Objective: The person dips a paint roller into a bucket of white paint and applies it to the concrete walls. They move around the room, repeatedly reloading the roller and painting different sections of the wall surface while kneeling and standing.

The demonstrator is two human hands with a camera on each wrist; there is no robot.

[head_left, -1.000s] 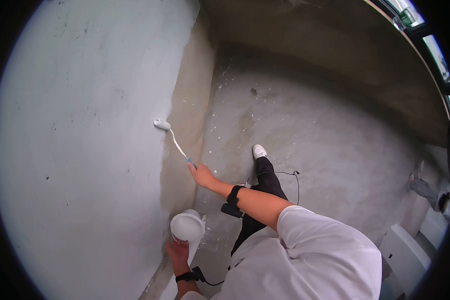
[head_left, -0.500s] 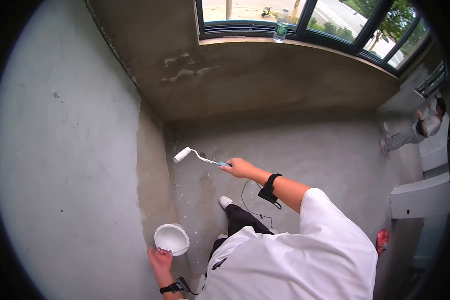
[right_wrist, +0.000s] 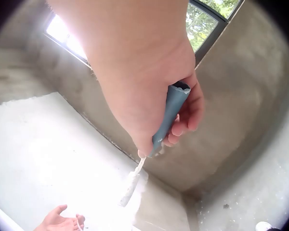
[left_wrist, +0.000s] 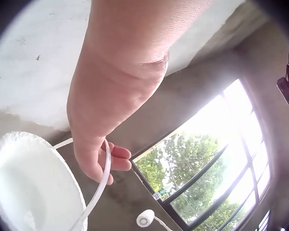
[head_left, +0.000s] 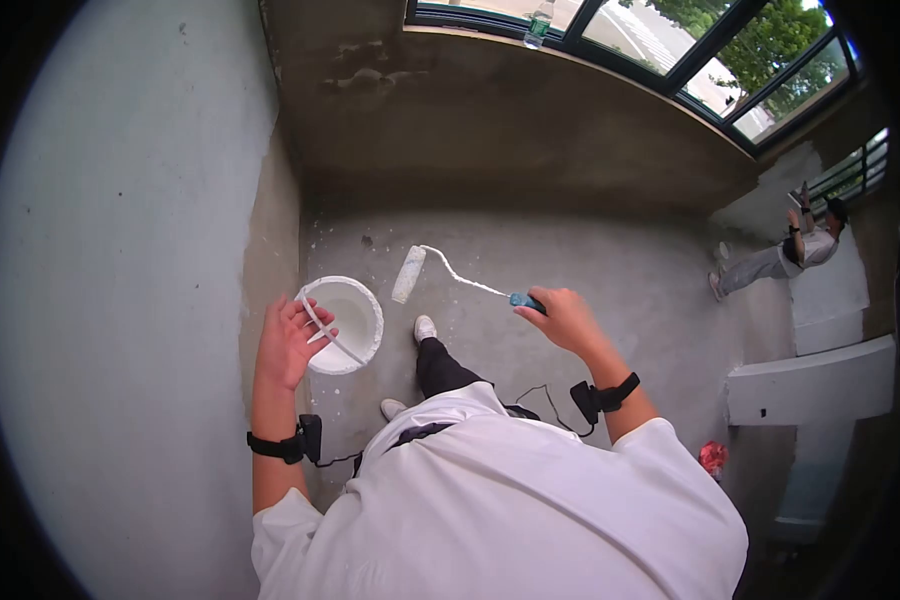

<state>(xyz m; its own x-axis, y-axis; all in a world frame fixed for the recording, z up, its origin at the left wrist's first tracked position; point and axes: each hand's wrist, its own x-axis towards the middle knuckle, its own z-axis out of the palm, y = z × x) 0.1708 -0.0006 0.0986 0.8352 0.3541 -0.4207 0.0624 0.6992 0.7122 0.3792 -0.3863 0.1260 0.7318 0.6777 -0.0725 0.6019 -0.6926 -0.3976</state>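
My left hand holds the thin white bail of a white bucket, its fingers hooked under the bail with the palm up. White paint coats the bucket's rim and inner wall; in the left wrist view the bucket hangs tilted beside the hand. My right hand grips the blue handle of a paint roller. Its white sleeve stands just right of the bucket, apart from it, and the bent wire frame between sleeve and handle is crusted with paint.
To the left rises a wall painted pale, with a bare brown strip near the corner. A plastic bottle stands on the windowsill. Paint drops spot the floor. Another person is at the right, and something red lies nearby.
The roller has come off the left wall and swung right, then back beside the bucket. My left hand has brought the bucket up and forward. The head view has turned toward the window.
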